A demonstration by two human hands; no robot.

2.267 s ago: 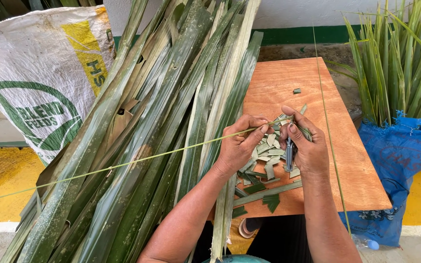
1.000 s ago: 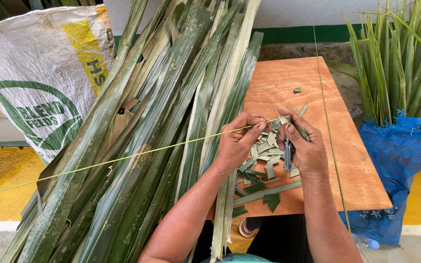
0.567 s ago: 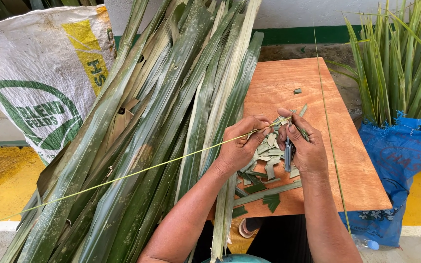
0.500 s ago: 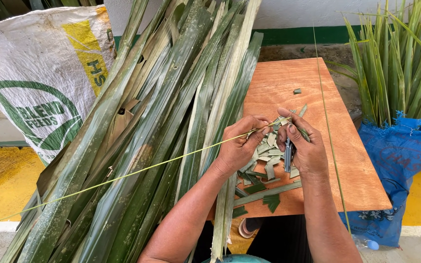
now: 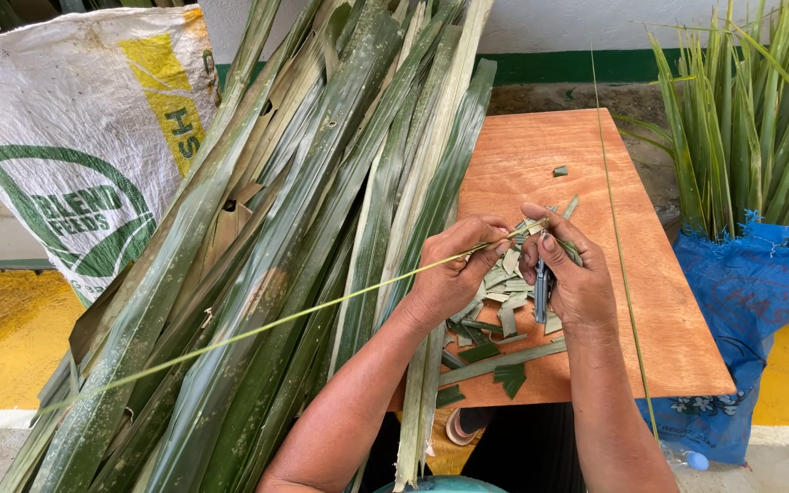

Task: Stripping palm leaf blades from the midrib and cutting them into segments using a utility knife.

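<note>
The left hand [image 5: 454, 274] has its grip pinched tight on one thin green rib [image 5: 257, 327], near the rib's end. The right hand [image 5: 573, 278] pinches the tip of that same rib with thumb and finger, and its other fingers are wrapped around one small knife [image 5: 541, 292] that points down. The two hands are very near each other, just above the table [image 5: 595, 164]. The rib runs from the hands far out to the left, over a big heap of long green leaves [image 5: 321, 183] that lean across the left side of the table. Under the hands lies a little pile of cut leaf bits [image 5: 495, 315], too many to count, and one small bit [image 5: 560, 171] lies alone farther up the table. A second thin rib [image 5: 615, 228] lies along the table at the right. One white sack [image 5: 75, 137] stands on the left. One blue bag [image 5: 760, 310] on the right holds a bunch of upright leaves [image 5: 751, 110].
</note>
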